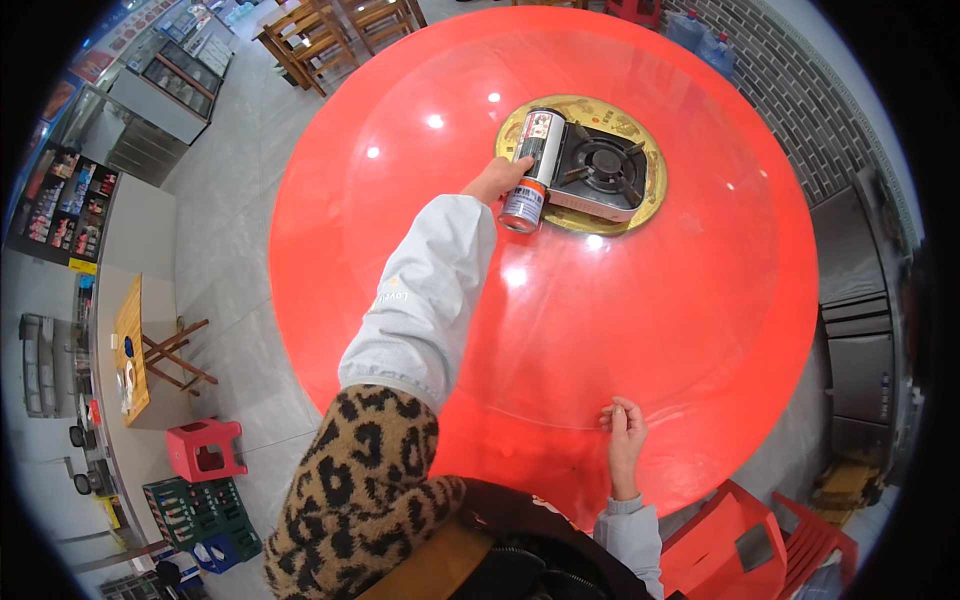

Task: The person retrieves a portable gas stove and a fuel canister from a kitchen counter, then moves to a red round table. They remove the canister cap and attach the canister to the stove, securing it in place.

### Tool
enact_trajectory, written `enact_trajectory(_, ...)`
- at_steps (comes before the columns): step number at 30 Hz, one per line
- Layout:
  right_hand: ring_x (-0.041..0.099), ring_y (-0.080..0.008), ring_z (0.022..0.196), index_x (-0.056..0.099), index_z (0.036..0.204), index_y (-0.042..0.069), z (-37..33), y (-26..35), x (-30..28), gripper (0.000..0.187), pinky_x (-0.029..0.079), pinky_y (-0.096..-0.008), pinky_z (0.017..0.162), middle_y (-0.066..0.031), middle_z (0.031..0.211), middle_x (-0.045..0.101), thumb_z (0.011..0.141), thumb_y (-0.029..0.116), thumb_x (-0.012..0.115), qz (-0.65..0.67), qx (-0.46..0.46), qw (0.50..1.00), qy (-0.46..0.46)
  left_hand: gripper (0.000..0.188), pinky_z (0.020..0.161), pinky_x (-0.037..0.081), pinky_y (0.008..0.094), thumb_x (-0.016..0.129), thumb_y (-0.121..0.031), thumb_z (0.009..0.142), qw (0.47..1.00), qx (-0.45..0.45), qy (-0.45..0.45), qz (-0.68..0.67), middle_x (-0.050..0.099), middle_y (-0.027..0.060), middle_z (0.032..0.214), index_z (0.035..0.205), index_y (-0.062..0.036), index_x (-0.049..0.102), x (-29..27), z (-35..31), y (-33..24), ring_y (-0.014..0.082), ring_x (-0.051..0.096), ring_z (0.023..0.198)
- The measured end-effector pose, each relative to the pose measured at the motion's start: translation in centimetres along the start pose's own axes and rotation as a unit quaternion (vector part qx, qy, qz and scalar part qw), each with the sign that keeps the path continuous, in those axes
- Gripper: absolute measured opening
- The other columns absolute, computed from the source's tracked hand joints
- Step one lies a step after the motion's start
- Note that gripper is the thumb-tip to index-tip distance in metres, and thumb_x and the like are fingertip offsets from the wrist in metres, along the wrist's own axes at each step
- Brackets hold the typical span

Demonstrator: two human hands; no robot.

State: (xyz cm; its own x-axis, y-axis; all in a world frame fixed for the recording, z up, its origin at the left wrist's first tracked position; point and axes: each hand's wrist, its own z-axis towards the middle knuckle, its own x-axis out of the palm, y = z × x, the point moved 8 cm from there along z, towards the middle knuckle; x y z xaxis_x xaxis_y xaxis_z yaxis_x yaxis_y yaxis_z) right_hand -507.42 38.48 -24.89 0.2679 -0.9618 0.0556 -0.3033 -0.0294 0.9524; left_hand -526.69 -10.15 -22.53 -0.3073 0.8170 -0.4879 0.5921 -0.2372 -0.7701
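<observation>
My left arm, in a pale grey sleeve cover over a leopard-print sleeve, stretches across the round red table [560, 320]. My left hand [495, 180] is closed around a gas canister [522, 207] with an orange band. The canister lies along the left side of a portable gas stove [605, 165], its base end sticking out toward me. How far its other end goes into the stove's side compartment, I cannot tell. The stove stands on a gold patterned disc [650, 205]. Close to the table's near edge, my right hand [626, 430] has loosely curled fingers with nothing visible in them.
Red plastic chairs [725, 545] stand at the near right. A red stool [205, 449] and a green bottle crate [203, 510] are on the floor at left, by a counter. Wooden chairs [310, 40] and large water bottles [715, 50] stand beyond the table.
</observation>
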Motion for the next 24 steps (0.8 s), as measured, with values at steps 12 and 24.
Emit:
enact_trajectory(12, 0.058, -0.0078, 0.075, 0.06, 0.111, 0.0, -0.2, 2.1, 2.5, 0.018, 0.048, -0.0219, 0.067, -0.0036, 0.088, 0.065, 0.099, 0.009, 0.05, -0.015, -0.021, 0.999, 0.036, 0.058, 0.068, 0.052, 0.0486, 0.058, -0.043, 0.092, 0.978, -0.016, -0.099, -0.182, 0.065, 0.0194, 0.097, 0.121, 0.0077, 0.051, 5.2, -4.4, 1.5, 0.0297, 0.066, 0.074)
enact_trajectory(24, 0.059, -0.0075, 0.074, 0.061, 0.111, 0.002, -0.7, 1.1, 1.4, 0.018, 0.048, -0.0217, 0.067, -0.0027, 0.088, 0.065, 0.098, 0.012, 0.053, -0.008, -0.023, 0.999, 0.027, 0.076, 0.098, 0.044, 0.044, 0.059, -0.05, 0.085, 0.977, -0.002, -0.113, -0.181, 0.056, 0.0306, 0.124, 0.13, 0.0087, 0.042, 7.7, -5.4, 1.5, 0.0417, 0.056, 0.116)
